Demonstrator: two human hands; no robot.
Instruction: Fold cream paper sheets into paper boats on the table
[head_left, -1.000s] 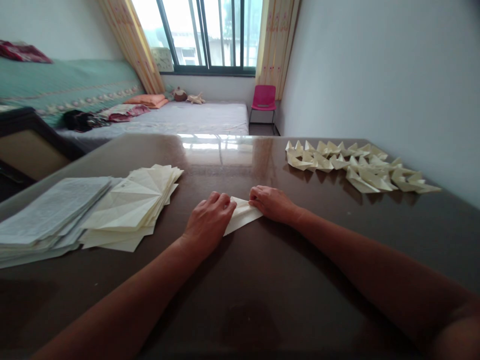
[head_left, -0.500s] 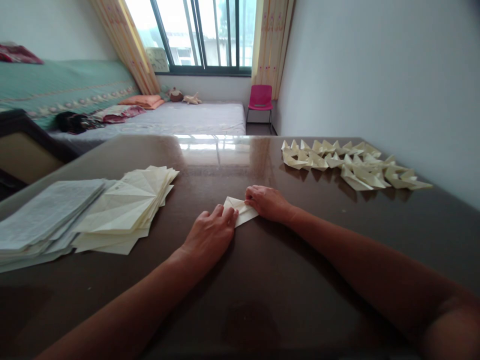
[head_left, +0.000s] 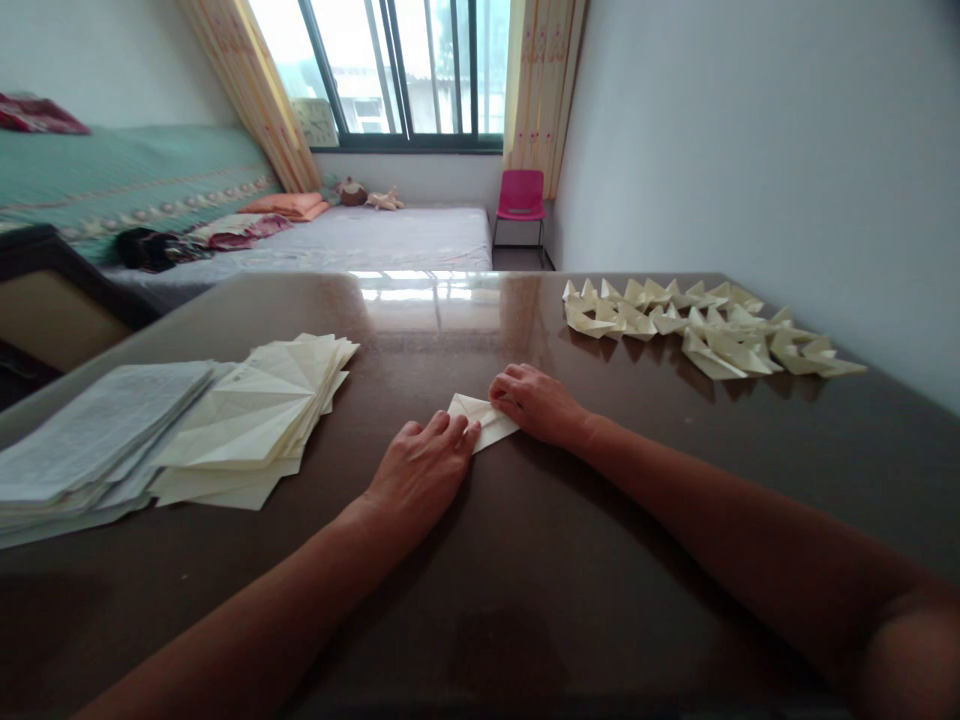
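Halfway through a fold, by the look of it. Small cream paper piece [head_left: 480, 420] flat on the dark glossy worktop [head_left: 525, 560], near the middle, already creased into a narrow pointed shape with a triangular flap on top. Left hand [head_left: 424, 470] palm-down on its near-left end, fingers flat and together, pressing rather than pinching, so no real grip there, just weight on the paper. Right hand [head_left: 536, 403] at the far-right end, fingers curled down onto the edge; looks like a light hold on that end, though can't tell for sure whether anything is pinched between the fingertips.

As for progress: a good batch of finished folded pieces [head_left: 705, 330] spread along the right side by the wall, little pointed boat-like shapes, overlapping in loose rows. Plenty left too, judging by the stack of creased cream sheets [head_left: 255, 415] on the left, fanned out and showing diagonal crease lines, and just beside it a greyer pile of printed sheets [head_left: 97, 430], thin and slightly slumped. So somewhere in the middle of the job, roughly.

Paper looks thin and matte, holds a crease sharply. Worktop very shiny, window glare reflected at the far edge. Beyond it a bed [head_left: 360, 235] and a pink chair [head_left: 523, 195] under the window.
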